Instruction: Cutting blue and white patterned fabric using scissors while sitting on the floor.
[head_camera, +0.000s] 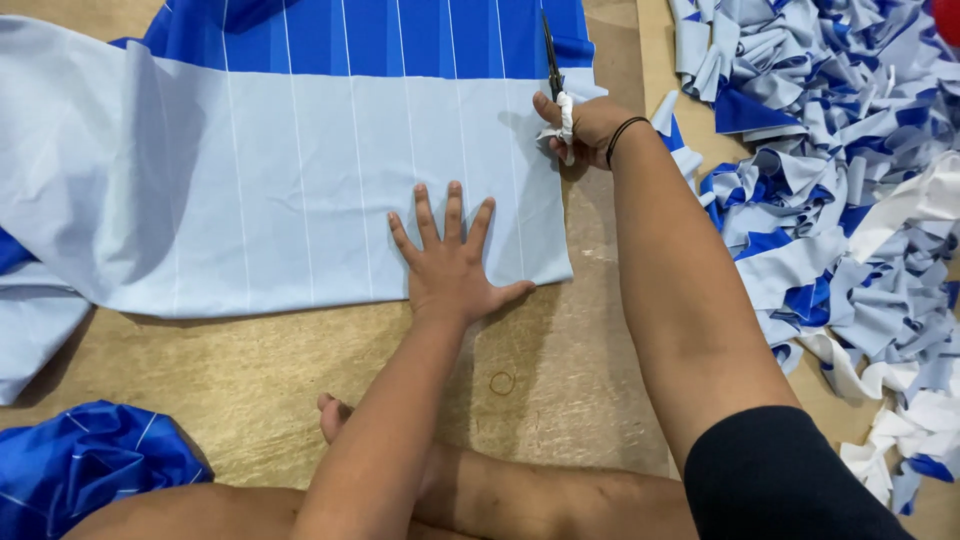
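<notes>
A large cloth (300, 170), pale blue with thin white stripes and a deep blue band at the far side, lies flat on a brown board (250, 370). My left hand (450, 260) presses flat on the cloth near its front right corner, fingers spread. My right hand (585, 130) grips black scissors (552, 55) with white wrapping on the handles. The blades point away from me along the cloth's right edge, over the deep blue band.
A big heap of cut blue, pale blue and white fabric strips (840, 200) fills the right side. A crumpled deep blue cloth (85, 465) lies at the bottom left. My bare legs and a foot (335, 415) rest on the board in front.
</notes>
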